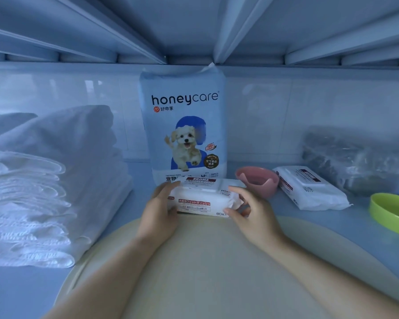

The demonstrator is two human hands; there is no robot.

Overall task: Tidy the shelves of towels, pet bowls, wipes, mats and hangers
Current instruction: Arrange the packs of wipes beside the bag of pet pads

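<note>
A white pack of pet wipes with red Japanese lettering lies at the middle of the shelf, apparently stacked on another pack, at the far edge of a cream oval mat. My left hand grips its left end. My right hand holds its right end with curled fingers. Behind it stands a tall blue "honeycare" bag of training pads. A second wipes pack lies to the right, beside a pink pet bowl.
A stack of folded white towels fills the left side. A green bowl sits at the right edge, with a clear plastic bag of dark items behind it. The upper shelf's underside hangs close overhead.
</note>
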